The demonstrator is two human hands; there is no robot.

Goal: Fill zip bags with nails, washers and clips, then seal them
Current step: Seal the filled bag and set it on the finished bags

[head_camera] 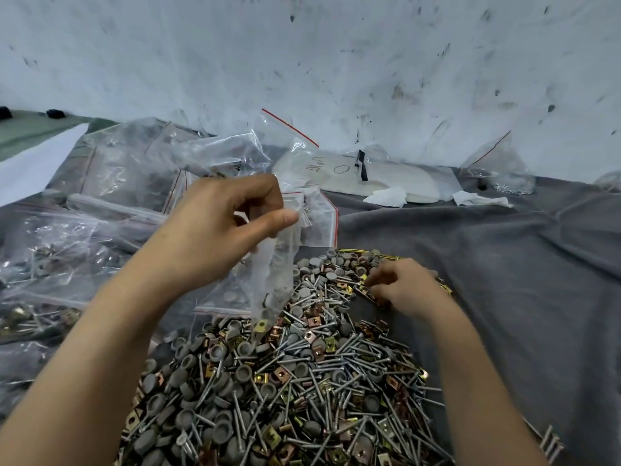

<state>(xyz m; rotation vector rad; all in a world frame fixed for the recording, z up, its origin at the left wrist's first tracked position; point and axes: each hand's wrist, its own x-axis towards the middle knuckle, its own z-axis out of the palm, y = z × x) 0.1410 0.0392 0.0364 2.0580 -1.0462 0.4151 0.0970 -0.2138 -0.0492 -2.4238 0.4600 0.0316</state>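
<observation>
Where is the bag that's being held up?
Head view, just left of centre: the clear zip bag hangs from the left hand above the pile of nails, washers and clips, with the right hand to its right.

zip bag: clear glossy plastic | nails: grey metal | cloth: matt grey

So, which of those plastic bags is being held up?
The clear bag pinched in the left hand, hanging over the pile of nails; the other bags lie on the grey cloth.
</observation>
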